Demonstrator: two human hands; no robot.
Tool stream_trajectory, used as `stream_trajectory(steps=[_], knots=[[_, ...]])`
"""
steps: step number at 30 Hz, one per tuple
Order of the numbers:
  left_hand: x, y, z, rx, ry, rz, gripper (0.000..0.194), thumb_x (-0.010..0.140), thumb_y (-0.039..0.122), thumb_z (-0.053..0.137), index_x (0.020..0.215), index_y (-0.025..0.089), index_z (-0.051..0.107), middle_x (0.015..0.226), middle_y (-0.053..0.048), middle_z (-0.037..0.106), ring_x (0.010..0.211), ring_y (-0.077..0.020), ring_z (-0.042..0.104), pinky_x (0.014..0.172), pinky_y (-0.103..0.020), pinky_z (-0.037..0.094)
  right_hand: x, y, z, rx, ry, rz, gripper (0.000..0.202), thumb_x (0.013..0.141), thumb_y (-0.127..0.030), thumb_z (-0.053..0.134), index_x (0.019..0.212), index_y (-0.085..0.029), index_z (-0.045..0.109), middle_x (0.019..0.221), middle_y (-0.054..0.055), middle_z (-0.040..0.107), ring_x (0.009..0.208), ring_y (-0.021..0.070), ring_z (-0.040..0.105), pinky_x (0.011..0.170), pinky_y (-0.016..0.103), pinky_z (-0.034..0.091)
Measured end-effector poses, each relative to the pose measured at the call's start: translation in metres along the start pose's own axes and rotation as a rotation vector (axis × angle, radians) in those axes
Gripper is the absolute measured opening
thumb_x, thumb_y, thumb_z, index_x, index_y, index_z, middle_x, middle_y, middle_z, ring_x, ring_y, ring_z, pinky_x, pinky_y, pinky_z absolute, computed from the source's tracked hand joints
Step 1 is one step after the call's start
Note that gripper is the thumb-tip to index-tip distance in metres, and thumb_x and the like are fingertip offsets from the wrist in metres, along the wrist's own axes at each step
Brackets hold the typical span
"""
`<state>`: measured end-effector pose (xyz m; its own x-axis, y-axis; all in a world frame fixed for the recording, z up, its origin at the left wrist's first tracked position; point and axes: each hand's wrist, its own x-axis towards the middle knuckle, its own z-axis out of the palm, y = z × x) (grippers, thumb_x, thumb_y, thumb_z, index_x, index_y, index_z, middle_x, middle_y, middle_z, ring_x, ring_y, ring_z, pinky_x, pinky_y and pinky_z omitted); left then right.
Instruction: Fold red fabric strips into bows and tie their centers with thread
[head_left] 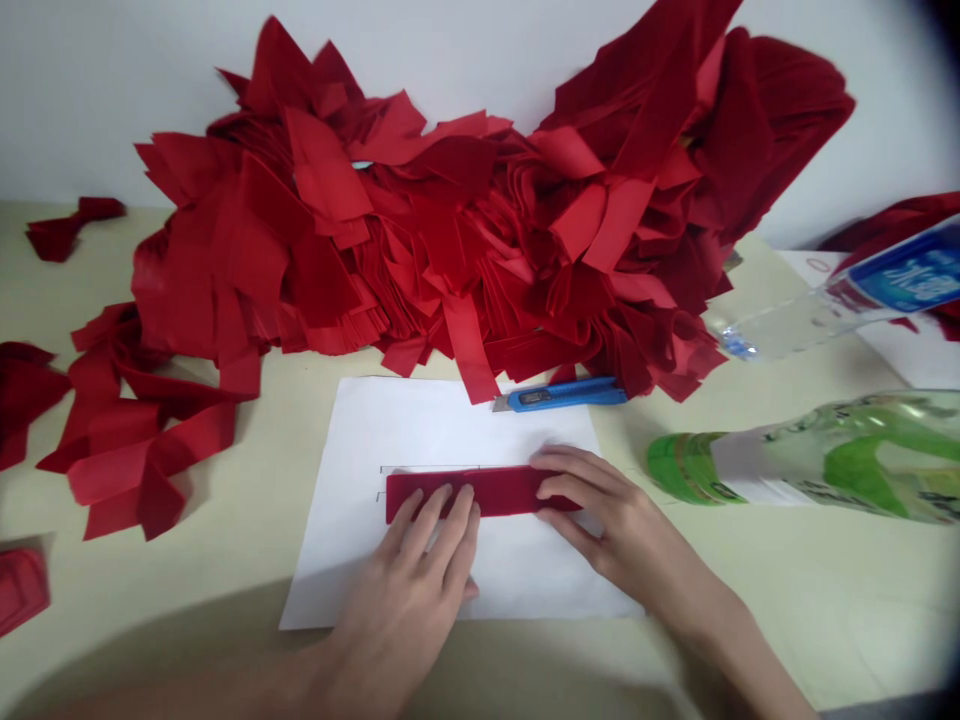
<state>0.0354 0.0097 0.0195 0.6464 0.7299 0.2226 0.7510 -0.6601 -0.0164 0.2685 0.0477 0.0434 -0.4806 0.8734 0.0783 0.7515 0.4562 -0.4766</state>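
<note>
A dark red fabric strip (499,493) lies lengthwise across a white paper sheet (360,430), beside thin black marks drawn on the paper. My left hand (420,580) rests its outstretched fingertips on the strip's left half, fingers slightly apart. At the strip's right end, my right hand (611,510) has its thumb at the near edge and its fingers over the far edge, gripping it. Just beyond the strip, a blue utility knife (566,394) lies with its blade pointing left. Part of the strip's right end is hidden by my fingers.
A big heap of red fabric strips (420,230) stands against the wall. Loose red strips (150,420) lie at the left. On the right lie a green-capped bottle (840,460) and a clear bottle with a blue label (900,270).
</note>
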Motion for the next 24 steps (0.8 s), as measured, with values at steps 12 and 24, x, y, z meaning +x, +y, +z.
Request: stream_trajectory(steps=[12, 24], knots=[[0.009, -0.023, -0.021, 0.006, -0.181, 0.192, 0.045, 0.078, 0.009, 0.042, 0.121, 0.011, 0.056, 0.128, -0.008, 0.058, 0.111, -0.024, 0.056, 0.087, -0.036, 0.049, -0.024, 0.01, -0.009, 0.187, 0.208, 0.435, 0.028, 0.088, -0.036, 0.051, 0.11, -0.02, 0.056, 0.1, 0.009, 0.066, 0.075, 0.018, 0.068, 0.057, 0.027, 0.057], [0.006, -0.03, -0.014, 0.046, -0.063, 0.238, 0.048, 0.077, 0.002, 0.035, 0.119, 0.012, 0.057, 0.126, -0.006, 0.06, 0.11, -0.0227, 0.054, 0.088, -0.037, 0.042, -0.018, 0.002, 0.015, 0.107, 0.333, 0.487, 0.026, 0.083, -0.039, 0.057, 0.098, -0.017, 0.058, 0.087, 0.007, 0.064, 0.069, 0.0172, 0.063, 0.062, 0.029, 0.054]])
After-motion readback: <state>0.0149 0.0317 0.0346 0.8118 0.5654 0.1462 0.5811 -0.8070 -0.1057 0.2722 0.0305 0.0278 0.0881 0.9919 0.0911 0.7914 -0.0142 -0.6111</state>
